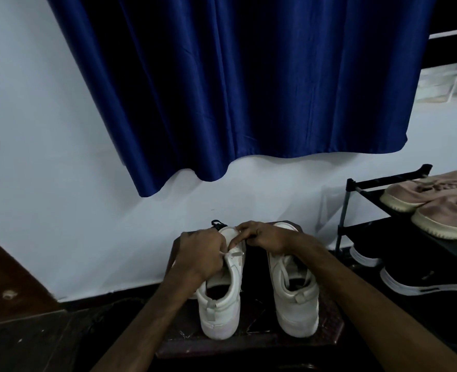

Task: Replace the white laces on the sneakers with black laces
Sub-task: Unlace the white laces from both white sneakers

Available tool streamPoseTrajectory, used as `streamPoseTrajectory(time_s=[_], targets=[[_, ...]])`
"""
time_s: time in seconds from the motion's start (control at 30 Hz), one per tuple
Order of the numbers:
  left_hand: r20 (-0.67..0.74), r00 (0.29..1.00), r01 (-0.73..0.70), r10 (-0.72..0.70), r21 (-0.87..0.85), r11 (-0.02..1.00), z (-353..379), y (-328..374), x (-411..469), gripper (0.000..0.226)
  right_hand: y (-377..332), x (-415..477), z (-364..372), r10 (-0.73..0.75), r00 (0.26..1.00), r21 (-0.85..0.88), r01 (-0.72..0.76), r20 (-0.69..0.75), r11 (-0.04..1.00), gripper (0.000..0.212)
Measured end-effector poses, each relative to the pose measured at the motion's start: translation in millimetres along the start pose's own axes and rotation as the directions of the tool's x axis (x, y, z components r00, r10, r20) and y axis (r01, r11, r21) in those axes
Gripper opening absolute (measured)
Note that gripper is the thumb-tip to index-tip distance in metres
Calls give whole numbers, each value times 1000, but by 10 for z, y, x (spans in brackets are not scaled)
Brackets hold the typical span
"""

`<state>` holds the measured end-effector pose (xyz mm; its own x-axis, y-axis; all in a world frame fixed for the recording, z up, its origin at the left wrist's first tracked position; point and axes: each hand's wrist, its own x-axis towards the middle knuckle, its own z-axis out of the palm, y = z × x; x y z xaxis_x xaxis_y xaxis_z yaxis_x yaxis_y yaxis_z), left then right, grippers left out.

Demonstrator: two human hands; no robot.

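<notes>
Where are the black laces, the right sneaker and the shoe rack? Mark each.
black laces [216,224]: head view, the visible dark loop.
right sneaker [298,315]: head view, its heel.
shoe rack [344,210]: head view, its near upright post.

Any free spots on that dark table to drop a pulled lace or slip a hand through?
Free: the dark strip between the left white sneaker and right white sneaker; the front edge of the dark patterned table before both heels. Crowded: the far end, where the left hand, pinching a white lace, the right hand and the black laces meet at the left toe.
</notes>
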<state>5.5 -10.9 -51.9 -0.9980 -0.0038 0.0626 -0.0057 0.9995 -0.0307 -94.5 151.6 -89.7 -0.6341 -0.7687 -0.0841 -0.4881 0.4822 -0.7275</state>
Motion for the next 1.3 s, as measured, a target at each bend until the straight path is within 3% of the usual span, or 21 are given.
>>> streamPoseTrajectory(time_s=[0.07,0.17,0.27,0.4,0.5,0.67,0.8,0.93,1.17,1.3], targets=[[-87,996,25,-26,-21,999,-4,22,-21,12,8,7,-2,7,1000,16,-7,12,1000,47],[-167,971,120,-171,-279,953,-137,-90,-81,12,45,45,22,38,999,17,-39,14,999,45],[-287,918,185,-275,-304,935,-339,-374,-87,15,17,25,14,53,999,38,-53,5,998,45],[-98,986,84,-134,-399,913,-338,-361,-123,14,-31,-34,-4,5,1000,58,-5,11,998,45],[-12,999,28,-36,-408,913,-106,-215,-92,8,-96,-60,-4,-17,1000,47,17,1,999,45],[-111,987,50,-115,-470,881,296,-526,277,62,-107,-55,-7,-46,999,38,47,-23,998,47],[58,996,-41,68,-379,925,552,-767,713,85,-60,-21,2,-39,999,50,40,-29,998,47],[224,957,-84,185,-394,915,679,-752,891,58,-5,11,22,-18,999,84,20,-33,996,48],[145,978,-93,147,-329,940,829,-853,735,34,58,55,40,25,999,117,-21,-30,993,48],[78,992,-60,96,-379,923,872,-1018,529,33,55,52,48,27,999,106,-23,-36,994,50]])
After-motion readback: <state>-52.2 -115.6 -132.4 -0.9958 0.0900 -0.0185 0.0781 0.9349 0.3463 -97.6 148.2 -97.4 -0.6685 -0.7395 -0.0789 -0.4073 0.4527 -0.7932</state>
